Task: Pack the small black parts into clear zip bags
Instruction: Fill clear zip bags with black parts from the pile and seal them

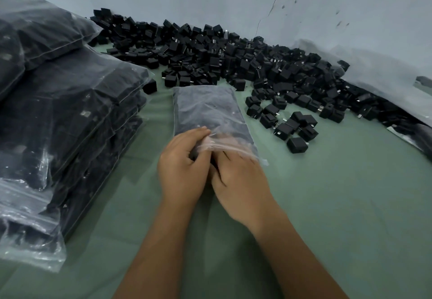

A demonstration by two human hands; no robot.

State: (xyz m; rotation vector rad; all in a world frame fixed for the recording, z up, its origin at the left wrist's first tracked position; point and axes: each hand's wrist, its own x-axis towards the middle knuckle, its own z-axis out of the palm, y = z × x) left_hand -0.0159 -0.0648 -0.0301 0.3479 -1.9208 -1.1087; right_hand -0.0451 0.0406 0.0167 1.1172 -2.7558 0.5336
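Fingers of left hand curled over near mouth of clear zip bag, pinching its edge; right hand beside it, touching, fingertips tucked under plastic at same opening, grip partly hidden. Bag flat on green tabletop, already dark with parts, mouth toward body. Probably sealing stage. Done: stack of filled bags at left. Left: big heap of loose small black parts along wall, some scattered just right of bag.
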